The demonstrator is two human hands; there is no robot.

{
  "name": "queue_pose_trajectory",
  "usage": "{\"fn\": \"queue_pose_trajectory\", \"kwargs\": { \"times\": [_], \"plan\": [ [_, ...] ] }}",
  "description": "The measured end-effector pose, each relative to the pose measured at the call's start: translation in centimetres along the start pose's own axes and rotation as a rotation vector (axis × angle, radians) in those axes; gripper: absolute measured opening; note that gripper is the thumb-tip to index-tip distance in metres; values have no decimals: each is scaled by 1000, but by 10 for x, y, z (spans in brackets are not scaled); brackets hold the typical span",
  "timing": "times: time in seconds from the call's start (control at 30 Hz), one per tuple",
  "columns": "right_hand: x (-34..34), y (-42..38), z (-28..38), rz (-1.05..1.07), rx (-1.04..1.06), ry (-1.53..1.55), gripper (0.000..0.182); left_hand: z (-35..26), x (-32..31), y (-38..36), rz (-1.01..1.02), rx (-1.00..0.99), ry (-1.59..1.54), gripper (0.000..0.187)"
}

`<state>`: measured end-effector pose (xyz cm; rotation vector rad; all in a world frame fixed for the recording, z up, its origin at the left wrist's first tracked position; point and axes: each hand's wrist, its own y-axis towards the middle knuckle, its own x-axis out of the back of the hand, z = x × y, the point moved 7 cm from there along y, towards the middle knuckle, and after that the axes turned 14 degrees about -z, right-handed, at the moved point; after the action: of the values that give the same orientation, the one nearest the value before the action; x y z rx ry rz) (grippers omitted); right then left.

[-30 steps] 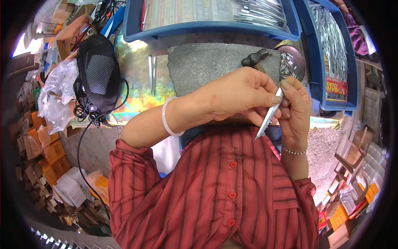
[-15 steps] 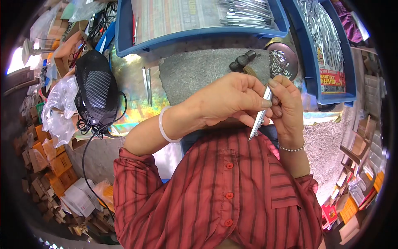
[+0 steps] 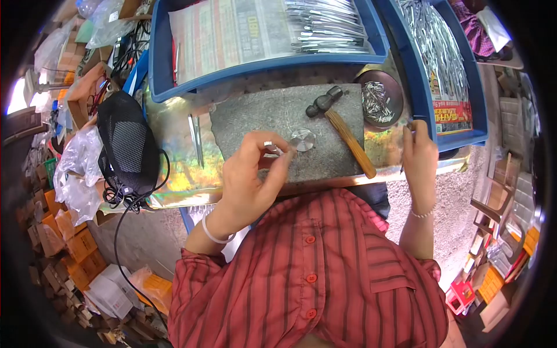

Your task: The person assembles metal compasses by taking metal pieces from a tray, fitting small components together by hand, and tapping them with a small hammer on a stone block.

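I had left hand [image 3: 255, 168] half-curled beside the metal disc [image 3: 302, 140] on the grey slab [image 3: 255, 119]; right hand [image 3: 420, 152] curled near the bowl [image 3: 396, 93]; couldn't tell what either gripped.

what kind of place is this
Probably a small metalworking or hand-assembly workshop: a hammer lies on a stone slab, beside a dish of small metal pieces, and blue trays hold many slim metal parts.
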<state>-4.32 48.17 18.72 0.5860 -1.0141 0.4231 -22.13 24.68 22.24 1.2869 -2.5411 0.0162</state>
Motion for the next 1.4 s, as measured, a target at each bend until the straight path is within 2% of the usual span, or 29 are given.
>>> {"fn": "queue_pose_trajectory", "kwargs": {
  "times": [0.03,0.1,0.2,0.27,0.4,0.43,0.5,0.6,0.73,0.9,1.0,1.1,1.4],
  "plan": [
    [-13,-2,-10,9,7,-132,11,0,1,0,-24,-71,27,17],
    [-24,0,-14,-51,42,-171,14,4,2,-5,-76,-210,92,21],
    [-25,1,-6,-147,102,-196,18,6,5,-9,-100,-186,126,15],
    [-14,1,6,-200,136,-145,24,11,3,-8,8,-154,194,12],
    [-1,-12,52,99,-10,290,30,19,-1,-6,62,-180,207,8],
    [-2,-17,67,112,79,289,31,19,-1,-6,70,-173,188,9],
    [-3,-25,92,137,260,285,33,27,-1,-4,97,14,41,9],
    [-7,-25,109,74,369,170,34,34,-3,-2,60,200,-127,10],
    [-13,-25,110,90,344,74,34,44,-10,3,19,291,-198,10],
    [-16,-26,103,129,270,103,32,43,-15,7,48,182,-160,10],
    [-16,-24,96,133,194,324,28,37,-15,9,48,102,-105,10],
    [-16,-28,92,294,41,456,26,35,-15,10,44,76,-86,9],
    [-8,-30,87,211,-39,692,24,33,-17,10,27,56,-72,9]
  ]
}}
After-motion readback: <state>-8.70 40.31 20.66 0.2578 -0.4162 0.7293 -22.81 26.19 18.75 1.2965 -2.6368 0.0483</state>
